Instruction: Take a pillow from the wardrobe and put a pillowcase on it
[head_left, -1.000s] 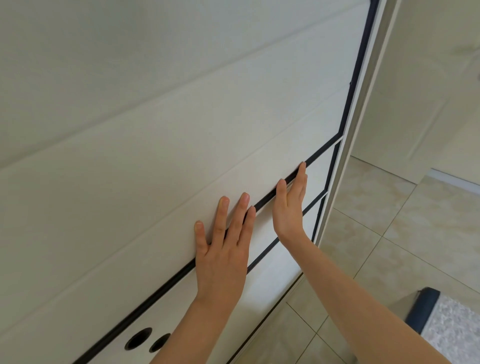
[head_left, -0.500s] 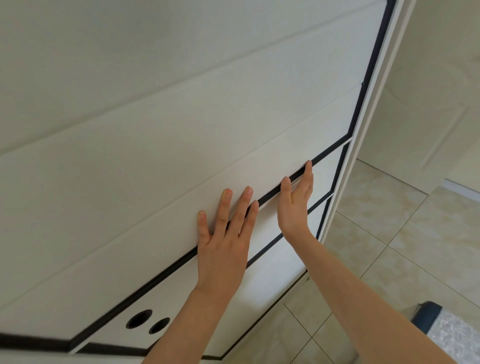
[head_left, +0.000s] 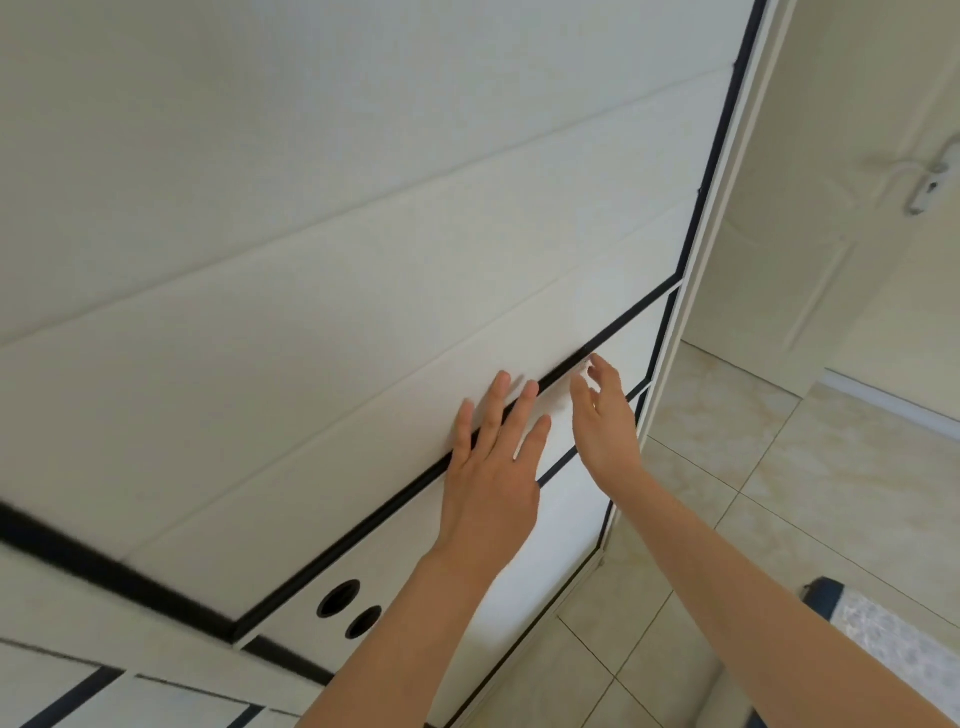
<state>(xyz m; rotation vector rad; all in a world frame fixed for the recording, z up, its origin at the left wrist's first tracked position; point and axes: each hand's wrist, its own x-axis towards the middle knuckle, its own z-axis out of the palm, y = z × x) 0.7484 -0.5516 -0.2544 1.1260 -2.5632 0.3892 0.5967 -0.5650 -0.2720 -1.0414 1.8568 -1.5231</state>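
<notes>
Wardrobe door (head_left: 363, 260), left hand (head_left: 493, 467) flat

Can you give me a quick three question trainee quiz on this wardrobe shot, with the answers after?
1. True or false: the left hand lies flat with fingers spread on the wardrobe door.
2. How many round holes show in the lower panel?
3. What is the right hand holding: A) a pillow, B) nothing, C) a pillowcase?

Key: 1 true. 2 two. 3 B; its fingers curl by the door's black strip.

hands: 2 (head_left: 493, 483) (head_left: 605, 421) | round holes: 2 (head_left: 338, 598) (head_left: 363, 622) | door handle: 1 (head_left: 930, 184)
</notes>
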